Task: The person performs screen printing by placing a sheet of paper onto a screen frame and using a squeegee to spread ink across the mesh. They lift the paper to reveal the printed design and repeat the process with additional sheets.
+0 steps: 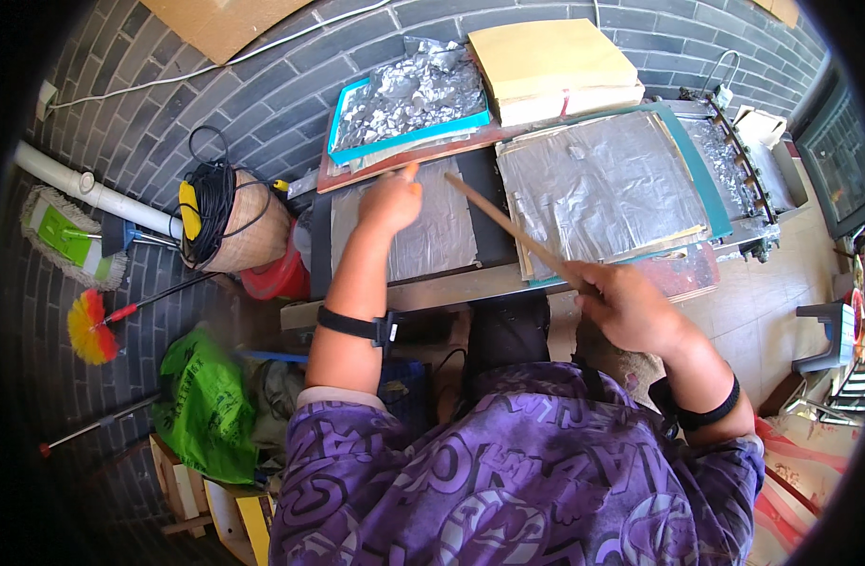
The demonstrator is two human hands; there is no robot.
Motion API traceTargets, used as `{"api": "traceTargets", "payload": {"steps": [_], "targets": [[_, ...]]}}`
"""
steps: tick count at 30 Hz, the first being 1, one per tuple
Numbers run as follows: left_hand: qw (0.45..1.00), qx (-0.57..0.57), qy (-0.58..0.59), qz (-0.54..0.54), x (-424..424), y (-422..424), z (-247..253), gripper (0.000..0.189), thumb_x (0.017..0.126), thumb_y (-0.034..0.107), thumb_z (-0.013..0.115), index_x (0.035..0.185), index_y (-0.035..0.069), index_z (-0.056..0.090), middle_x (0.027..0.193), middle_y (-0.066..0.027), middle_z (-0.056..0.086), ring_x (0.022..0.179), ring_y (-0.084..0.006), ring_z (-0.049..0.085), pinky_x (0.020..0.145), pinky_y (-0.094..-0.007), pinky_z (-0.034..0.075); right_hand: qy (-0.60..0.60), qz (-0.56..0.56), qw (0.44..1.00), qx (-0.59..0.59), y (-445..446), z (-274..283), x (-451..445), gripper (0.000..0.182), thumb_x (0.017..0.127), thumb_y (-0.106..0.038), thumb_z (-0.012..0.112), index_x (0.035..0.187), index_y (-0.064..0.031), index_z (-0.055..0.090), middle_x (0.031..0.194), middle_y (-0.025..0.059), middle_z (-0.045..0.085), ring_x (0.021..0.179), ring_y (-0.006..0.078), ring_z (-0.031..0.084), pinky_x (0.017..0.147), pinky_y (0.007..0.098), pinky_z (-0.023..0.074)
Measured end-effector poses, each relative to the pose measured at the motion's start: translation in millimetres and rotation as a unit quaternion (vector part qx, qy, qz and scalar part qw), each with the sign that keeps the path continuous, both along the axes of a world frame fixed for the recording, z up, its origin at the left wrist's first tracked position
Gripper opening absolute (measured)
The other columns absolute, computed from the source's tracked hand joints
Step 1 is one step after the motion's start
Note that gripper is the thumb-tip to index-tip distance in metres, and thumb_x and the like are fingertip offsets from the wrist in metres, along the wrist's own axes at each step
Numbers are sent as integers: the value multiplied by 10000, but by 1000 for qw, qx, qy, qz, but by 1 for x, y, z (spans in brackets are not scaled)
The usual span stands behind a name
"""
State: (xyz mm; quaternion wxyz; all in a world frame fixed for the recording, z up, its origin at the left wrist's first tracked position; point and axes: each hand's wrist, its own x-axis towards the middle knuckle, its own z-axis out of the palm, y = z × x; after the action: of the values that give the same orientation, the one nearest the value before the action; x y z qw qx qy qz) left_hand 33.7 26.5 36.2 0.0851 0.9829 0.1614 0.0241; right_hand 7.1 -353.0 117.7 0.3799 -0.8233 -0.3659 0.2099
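My right hand (627, 308) grips one end of a long, thin wooden stick (514, 226). The stick slants up and left, and its tip is over the right edge of a silver foil-like sheet (439, 240) lying on a dark board. Over the upper part of this sheet is my left hand (390, 200), fingers curled, with orange at the fingertips. Whether it pinches anything is hidden. To the right, a stack of larger silver sheets (602, 184) with paper between them rests on a green mat (696, 184).
A blue-rimmed tray (411, 138) of crumpled silver scraps stands at the back, beside a stack of yellowish paper (553, 64). A metal device (729, 163) adjoins the table's right end. Left are a cable-draped basket (238, 219), a red bucket (273, 272) and a green bag (202, 407).
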Motion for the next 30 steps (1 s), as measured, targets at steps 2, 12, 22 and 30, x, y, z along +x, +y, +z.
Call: {"api": "traceTargets", "payload": {"steps": [2,12,22,30], "targets": [[998,-18,-40,38,-15,33,0,479,865,196,450,1337,141,504,1185,-239,583,1093,-350,576,927,-431,454,-17,-7,1000,2,2,4,5,251,817,-32,523,1060,2,578,798,266,605,801,460,575,685,480,466],[988,-13,56,140,-54,61,7,494,870,163,438,1356,231,496,1268,-196,522,1135,-354,542,945,-419,445,-142,21,987,-70,30,-1,32,303,825,-69,495,1107,-36,598,803,261,619,801,440,599,716,510,479],[984,15,122,125,-51,54,0,506,909,204,411,1387,370,427,1231,-165,521,1112,-327,551,935,-399,449,-166,25,979,-115,29,13,35,366,802,-40,503,1152,-57,609,826,246,626,811,431,599,723,490,486],[991,13,-44,127,-65,48,8,470,883,175,475,1351,132,484,1122,-234,579,1035,-377,574,881,-446,461,-169,-3,985,-36,5,29,32,328,808,2,531,1125,-21,609,821,242,601,767,412,581,671,419,467]]}}
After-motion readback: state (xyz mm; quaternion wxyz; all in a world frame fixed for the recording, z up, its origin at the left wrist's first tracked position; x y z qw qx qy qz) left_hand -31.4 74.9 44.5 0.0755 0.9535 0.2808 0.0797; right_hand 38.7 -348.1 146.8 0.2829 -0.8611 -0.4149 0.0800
